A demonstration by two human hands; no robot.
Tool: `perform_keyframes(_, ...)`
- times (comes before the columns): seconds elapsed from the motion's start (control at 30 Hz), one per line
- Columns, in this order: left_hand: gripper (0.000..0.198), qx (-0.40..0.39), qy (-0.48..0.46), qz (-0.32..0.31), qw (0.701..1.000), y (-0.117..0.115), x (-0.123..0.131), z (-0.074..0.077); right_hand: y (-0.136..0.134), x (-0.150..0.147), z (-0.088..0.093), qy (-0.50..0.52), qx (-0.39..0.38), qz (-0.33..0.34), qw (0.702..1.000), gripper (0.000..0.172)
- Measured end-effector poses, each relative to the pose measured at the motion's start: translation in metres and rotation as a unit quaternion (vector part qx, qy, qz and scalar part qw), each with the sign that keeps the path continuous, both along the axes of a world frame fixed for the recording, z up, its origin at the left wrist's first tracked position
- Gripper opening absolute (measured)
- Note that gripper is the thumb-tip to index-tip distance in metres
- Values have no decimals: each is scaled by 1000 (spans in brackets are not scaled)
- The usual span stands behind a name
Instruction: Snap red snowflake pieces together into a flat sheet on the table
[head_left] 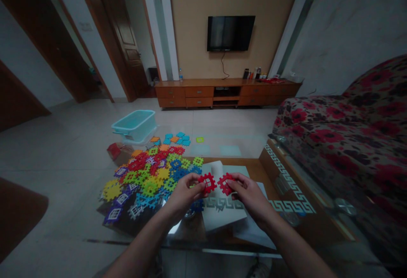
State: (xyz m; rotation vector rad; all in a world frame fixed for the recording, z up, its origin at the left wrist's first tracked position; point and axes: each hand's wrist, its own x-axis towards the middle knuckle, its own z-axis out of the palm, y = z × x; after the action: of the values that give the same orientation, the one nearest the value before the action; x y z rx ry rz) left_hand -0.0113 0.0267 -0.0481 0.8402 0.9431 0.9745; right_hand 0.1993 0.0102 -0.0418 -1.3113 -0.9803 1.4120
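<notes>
My left hand (188,191) pinches a red interlocking building piece (208,182) with notched edges and a window pattern in its middle. Facing it, a second red interlocking piece (224,184) is gripped between the thumb and fingers of my right hand (246,190). A small gap parts the two pieces, which are held up over the glass table (251,231). To the left of my left hand spreads a heap of similar notched pieces (149,174) in red, yellow, green, blue, orange and purple.
A light blue plastic tub (135,125) stands beyond the heap at left. Several blue and orange pieces (178,138) and one lime piece (200,140) lie near the table's far side. White papers (222,218) show beneath the glass. A flowered sofa (343,142) flanks the right.
</notes>
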Motion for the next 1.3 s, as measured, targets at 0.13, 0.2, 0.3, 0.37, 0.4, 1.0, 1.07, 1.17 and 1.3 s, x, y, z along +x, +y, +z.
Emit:
perform_keyframes(0.13, 49, -31, -47, 8, 998, -3, 4, 7, -2, -1, -1, 70, -48, -21, 996, 42)
perform_keyframes(0.2, 50, -35, -57, 3, 998, -5, 5, 9, -3, -3, 0, 96, -54, -23, 994, 42)
perform_keyframes(0.3, 51, -48, -70, 2, 996, -7, 8, 10, -4, -5, 2, 111, -46, -19, 993, 47)
perform_keyframes(0.37, 53, -56, -75, 7, 996, -8, 10, 11, -4, -6, 3, 112, -45, -15, 993, 53)
perform_keyframes(0.4, 55, -57, -75, 5, 996, -9, 11, 12, -4, -6, 3, 111, -44, -13, 993, 55)
perform_keyframes(1.0, 34, -80, -92, 19, 992, -8, 11, 10, 1, -5, -1, 70, -27, -44, 996, 43)
perform_keyframes(1.07, 39, -83, -106, 14, 991, -8, 11, 11, 1, -4, -3, 76, -35, -48, 995, 41)
perform_keyframes(1.17, 44, -82, -116, 4, 990, -9, 12, 12, 2, -4, -5, 81, -36, -46, 995, 42)
perform_keyframes(1.3, 43, -88, -109, 5, 990, -10, 12, 13, 1, -4, -4, 69, -24, -28, 997, 43)
